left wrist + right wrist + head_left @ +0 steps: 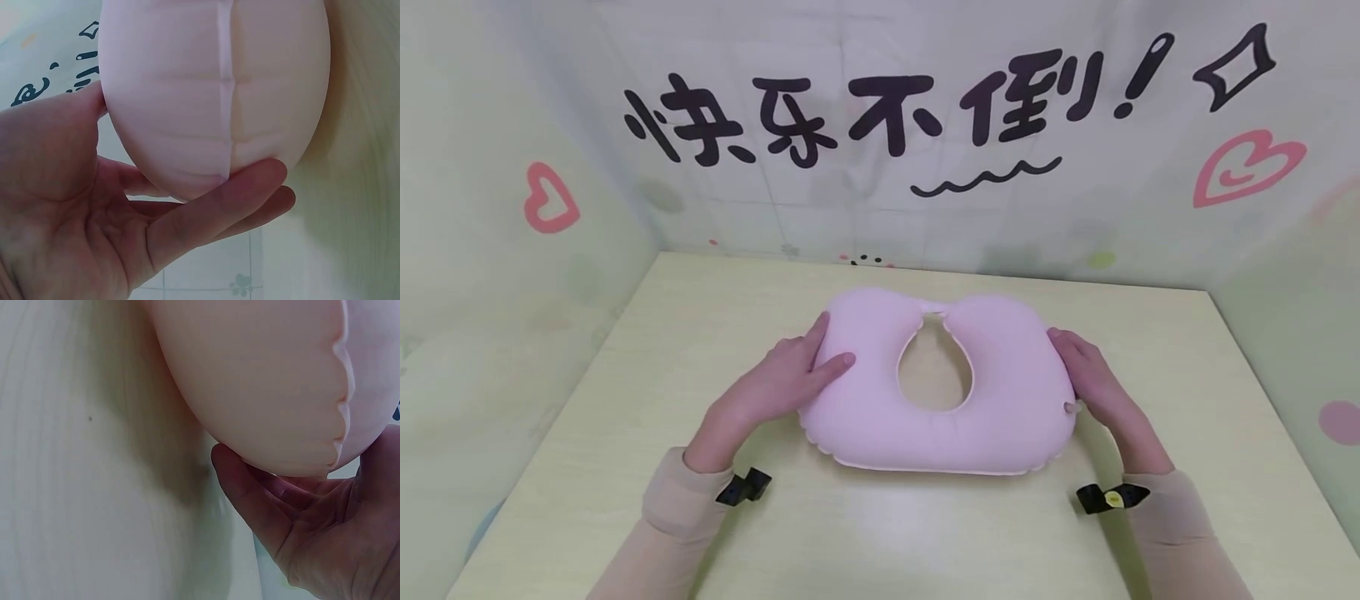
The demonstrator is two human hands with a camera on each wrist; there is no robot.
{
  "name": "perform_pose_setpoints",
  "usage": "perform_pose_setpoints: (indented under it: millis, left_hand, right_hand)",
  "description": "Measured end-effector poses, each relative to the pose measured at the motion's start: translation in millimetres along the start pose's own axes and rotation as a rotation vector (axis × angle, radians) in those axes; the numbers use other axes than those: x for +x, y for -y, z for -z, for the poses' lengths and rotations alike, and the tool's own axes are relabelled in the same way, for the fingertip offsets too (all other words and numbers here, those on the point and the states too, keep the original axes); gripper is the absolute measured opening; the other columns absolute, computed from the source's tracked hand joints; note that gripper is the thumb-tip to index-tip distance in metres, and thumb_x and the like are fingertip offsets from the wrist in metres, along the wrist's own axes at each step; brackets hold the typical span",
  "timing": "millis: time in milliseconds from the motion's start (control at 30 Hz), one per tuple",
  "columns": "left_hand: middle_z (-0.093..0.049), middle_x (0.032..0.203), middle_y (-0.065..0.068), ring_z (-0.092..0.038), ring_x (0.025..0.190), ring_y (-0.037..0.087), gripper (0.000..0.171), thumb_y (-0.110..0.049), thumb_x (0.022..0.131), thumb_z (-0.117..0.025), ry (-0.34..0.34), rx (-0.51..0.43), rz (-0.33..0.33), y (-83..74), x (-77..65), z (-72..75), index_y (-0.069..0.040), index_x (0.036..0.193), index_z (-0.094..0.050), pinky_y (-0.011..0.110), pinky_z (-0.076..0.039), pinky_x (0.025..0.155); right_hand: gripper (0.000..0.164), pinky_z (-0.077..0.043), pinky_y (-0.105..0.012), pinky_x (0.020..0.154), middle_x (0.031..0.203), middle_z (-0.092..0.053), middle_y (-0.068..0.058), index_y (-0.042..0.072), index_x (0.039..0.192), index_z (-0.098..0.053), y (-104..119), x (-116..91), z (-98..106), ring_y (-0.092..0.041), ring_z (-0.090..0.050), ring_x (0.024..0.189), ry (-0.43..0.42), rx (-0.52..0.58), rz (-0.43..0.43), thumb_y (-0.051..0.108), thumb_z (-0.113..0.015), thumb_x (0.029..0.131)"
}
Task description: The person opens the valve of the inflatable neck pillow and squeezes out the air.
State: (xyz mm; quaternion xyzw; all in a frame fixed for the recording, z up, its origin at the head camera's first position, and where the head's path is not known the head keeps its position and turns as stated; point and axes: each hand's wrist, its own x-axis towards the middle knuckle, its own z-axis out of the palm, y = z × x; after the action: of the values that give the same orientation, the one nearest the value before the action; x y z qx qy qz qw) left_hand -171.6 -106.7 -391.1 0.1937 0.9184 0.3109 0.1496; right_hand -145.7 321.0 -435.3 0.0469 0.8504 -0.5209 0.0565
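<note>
A puffed-up pink inflatable neck pillow is on the wooden table, its narrow opening facing the back wall. My left hand grips its left side, thumb on the top face. In the left wrist view, the fingers wrap round the pillow's rounded, seamed end. At the opposite side my right hand holds the pillow. The right wrist view shows its fingers against the underside and the thumb on the other face. A small valve sticks out at the right edge, near the right palm.
Pale wood tabletop lies around the pillow. A printed cloth backdrop with dark lettering rises behind the table, and similar cloth hangs at both sides. Black straps with small devices sit on both wrists.
</note>
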Motion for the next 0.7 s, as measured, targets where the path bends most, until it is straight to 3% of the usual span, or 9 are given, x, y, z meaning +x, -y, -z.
perform_pose_setpoints:
  millis: [133, 400, 467, 533, 633, 700]
  left_hand:
    - [-0.04, 0.153, 0.034, -0.046, 0.138, 0.043, 0.09, -0.054, 0.106, -0.048, -0.008, 0.006, -0.009, -3.5, 2.7, -2.3, 0.007, 0.161, -0.011, 0.055, -0.04, 0.11]
    - [-0.043, 0.15, 0.034, -0.048, 0.136, 0.043, 0.089, -0.054, 0.105, -0.049, -0.026, 0.023, -0.018, -8.4, 6.1, -6.7, 0.005, 0.161, -0.012, 0.054, -0.042, 0.109]
    - [-0.044, 0.15, 0.034, -0.049, 0.136, 0.044, 0.089, -0.054, 0.106, -0.048, -0.028, 0.027, -0.021, -9.8, 6.1, -6.5, 0.005, 0.161, -0.012, 0.055, -0.042, 0.108]
    - [-0.042, 0.152, 0.033, -0.047, 0.137, 0.044, 0.088, -0.054, 0.106, -0.047, -0.03, 0.035, -0.019, -11.6, 5.1, -5.5, 0.005, 0.161, -0.013, 0.055, -0.041, 0.109]
    - [-0.037, 0.157, 0.031, -0.045, 0.138, 0.047, 0.086, -0.055, 0.106, -0.045, -0.055, 0.095, -0.008, -15.1, 1.2, -3.1, 0.003, 0.162, -0.015, 0.061, -0.04, 0.108]
    - [-0.032, 0.161, 0.027, -0.042, 0.14, 0.048, 0.082, -0.055, 0.106, -0.045, -0.097, 0.159, -0.005, -18.6, -1.9, -2.4, -0.002, 0.163, -0.018, 0.068, -0.04, 0.103]
  right_hand:
    - [0.063, -0.056, -0.028, 0.068, 0.102, -0.063, -0.009, -0.007, 0.14, -0.052, 0.6, -0.6, 4.9, -0.008, -0.062, 0.079, 0.004, -0.015, 0.001, 0.046, -0.033, 0.111]
    - [0.064, -0.056, -0.03, 0.064, 0.093, -0.063, -0.005, -0.009, 0.14, -0.049, 1.7, -3.7, 11.7, -0.01, -0.063, 0.074, 0.025, -0.009, 0.0, 0.046, -0.033, 0.111]
    - [0.065, -0.057, -0.031, 0.063, 0.094, -0.063, -0.01, -0.009, 0.14, -0.049, 2.2, -3.8, 12.5, -0.011, -0.064, 0.073, 0.023, -0.016, -0.002, 0.047, -0.032, 0.111]
    - [0.067, -0.057, -0.031, 0.063, 0.102, -0.065, -0.019, -0.008, 0.143, -0.048, 3.0, -4.6, 13.1, -0.014, -0.065, 0.078, 0.007, -0.031, -0.009, 0.049, -0.031, 0.111]
    - [0.071, -0.06, -0.033, 0.067, 0.125, -0.06, -0.033, -0.006, 0.148, -0.044, 4.7, -9.0, 13.8, -0.029, -0.07, 0.091, -0.045, -0.067, -0.006, 0.052, -0.029, 0.11]
    - [0.07, -0.061, -0.038, 0.071, 0.137, -0.055, -0.035, -0.006, 0.15, -0.042, 6.6, -16.3, 14.6, -0.039, -0.07, 0.1, -0.114, -0.126, 0.028, 0.051, -0.03, 0.11]
